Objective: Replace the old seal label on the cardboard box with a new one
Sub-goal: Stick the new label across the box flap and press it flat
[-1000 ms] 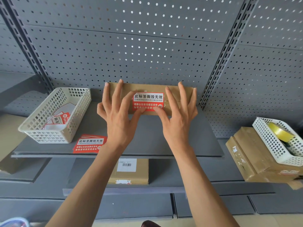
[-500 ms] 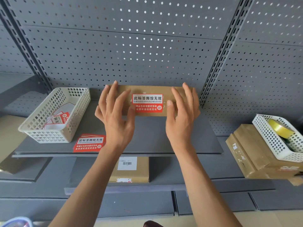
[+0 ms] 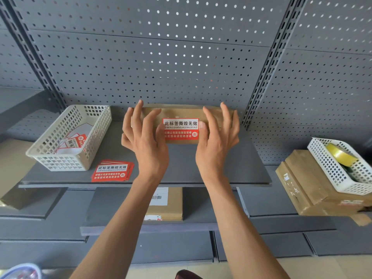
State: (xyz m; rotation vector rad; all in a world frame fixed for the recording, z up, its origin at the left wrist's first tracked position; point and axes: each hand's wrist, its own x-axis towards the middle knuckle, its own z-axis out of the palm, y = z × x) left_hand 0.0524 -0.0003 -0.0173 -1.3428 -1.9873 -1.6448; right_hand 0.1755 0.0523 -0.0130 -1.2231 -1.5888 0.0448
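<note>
Pressing the red-and-white seal label (image 3: 181,129) down looks like the step in hand: your left hand (image 3: 147,141) and right hand (image 3: 216,141) sit either side of it at the middle of the frame, fingers spread and loose, gripping nothing. Your right thumb touches the label's right edge; whether your left fingers touch the label or only the cardboard box (image 3: 181,111) beside it, I cannot tell. The box lies flat on the grey shelf (image 3: 231,168) against the pegboard, and the label sits across its front face, over the seam.

My guess is this is the new label already stuck on, so the next move calls for a firm smoothing from the centre outward, paying attention to corners that could lift. Only a bubble or a peeling edge would need a fix.

Readable writing: the label's white band says 此标签撕毁无效 with CIBIAOQIANSIHUIWUXIAO beneath, and a round 封 mark sits in the red band; the smaller white lines there are too blurred to trust. A stack of spare labels (image 3: 111,171) with the same heading lies at centre left, beside a white basket (image 3: 64,158) in which more labels lie. A lower box (image 3: 167,208) below the shelf carries a barcode sticker, digits unreadable.
</note>
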